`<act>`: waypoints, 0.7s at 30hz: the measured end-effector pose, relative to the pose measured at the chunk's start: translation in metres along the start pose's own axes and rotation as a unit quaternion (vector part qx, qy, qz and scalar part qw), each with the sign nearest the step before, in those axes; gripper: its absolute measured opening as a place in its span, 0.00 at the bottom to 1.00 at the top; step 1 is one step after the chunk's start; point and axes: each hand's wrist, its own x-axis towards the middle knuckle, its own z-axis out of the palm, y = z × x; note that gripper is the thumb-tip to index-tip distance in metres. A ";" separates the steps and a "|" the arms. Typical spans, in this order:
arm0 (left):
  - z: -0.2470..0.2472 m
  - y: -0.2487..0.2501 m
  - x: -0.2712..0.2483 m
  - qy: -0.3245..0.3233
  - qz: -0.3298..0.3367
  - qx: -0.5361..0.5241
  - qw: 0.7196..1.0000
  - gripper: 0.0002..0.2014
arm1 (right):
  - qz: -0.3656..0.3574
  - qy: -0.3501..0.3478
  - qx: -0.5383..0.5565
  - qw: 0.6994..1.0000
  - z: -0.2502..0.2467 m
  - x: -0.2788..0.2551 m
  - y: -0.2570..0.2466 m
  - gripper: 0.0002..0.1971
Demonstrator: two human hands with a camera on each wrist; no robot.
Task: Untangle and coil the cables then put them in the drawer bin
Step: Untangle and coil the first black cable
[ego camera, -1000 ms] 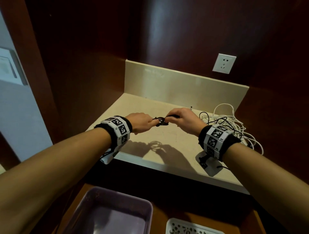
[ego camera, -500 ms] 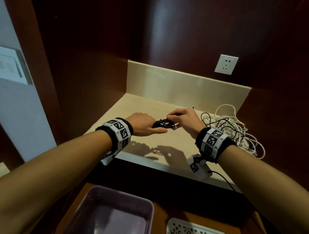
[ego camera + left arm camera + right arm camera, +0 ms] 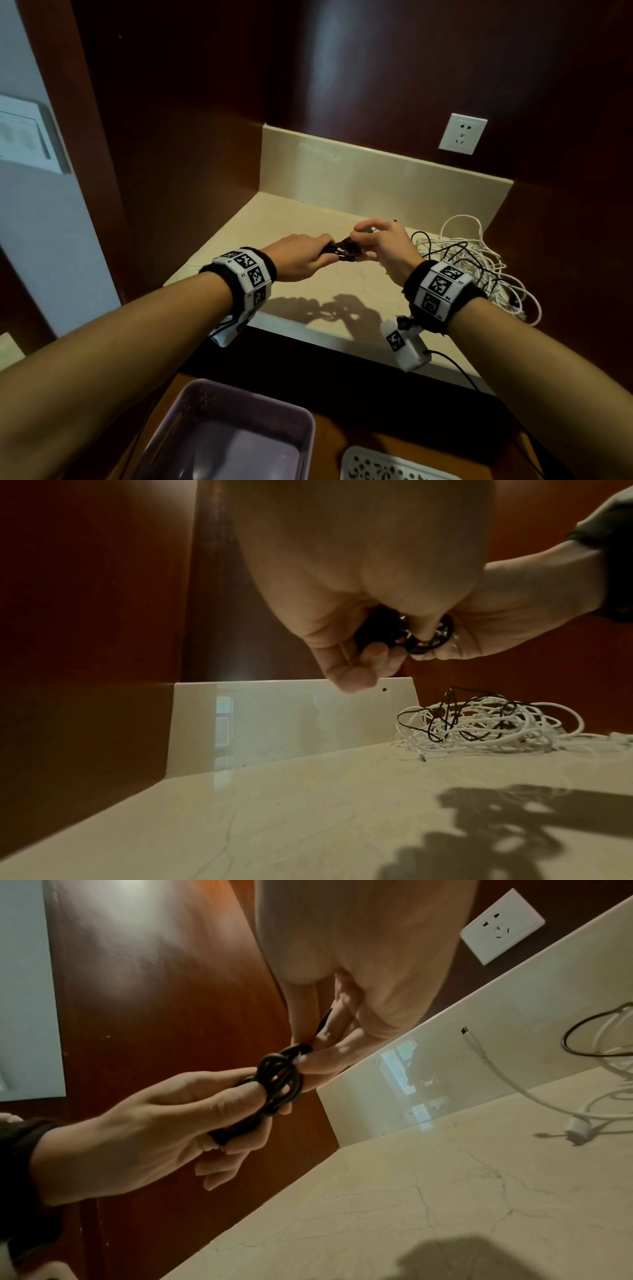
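A small coil of black cable [image 3: 344,249] hangs above the cream counter [image 3: 274,233], held between both hands. My left hand [image 3: 301,255] grips one side of the black coil [image 3: 279,1081], thumb and fingers curled round it. My right hand [image 3: 378,245] pinches the other side and the cable's loose end. In the left wrist view the black coil [image 3: 411,634] shows between the fingers of both hands. A tangle of white and black cables [image 3: 476,270] lies on the counter at the right. The purple bin [image 3: 191,404] sits in the open drawer below.
Dark wood panels wall in the counter at left, back and right. A white wall socket [image 3: 462,133] sits above the backsplash. A white perforated tray [image 3: 387,467] lies beside the bin. A white cable end with a plug [image 3: 479,1053] lies by the backsplash.
Both hands have stayed at the counter's middle with the black coil. The right hand has turned and lifted, its fingers now pinching the cable's end above the coil.
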 end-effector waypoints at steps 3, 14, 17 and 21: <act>-0.003 0.001 -0.002 0.001 0.004 -0.015 1.000 0.14 | 0.016 -0.008 0.000 1.000 -0.002 -0.001 0.004 0.03; -0.006 0.005 -0.006 0.029 -0.026 -0.128 0.991 0.13 | -0.010 -0.065 -0.132 0.989 -0.005 -0.005 0.019 0.15; -0.006 0.007 -0.005 0.047 -0.043 -0.156 0.986 0.14 | -0.012 -0.095 -0.144 0.985 0.002 -0.009 0.018 0.15; -0.005 0.004 -0.004 0.061 -0.053 -0.161 0.984 0.12 | -0.007 -0.108 -0.126 0.986 0.007 -0.010 0.018 0.10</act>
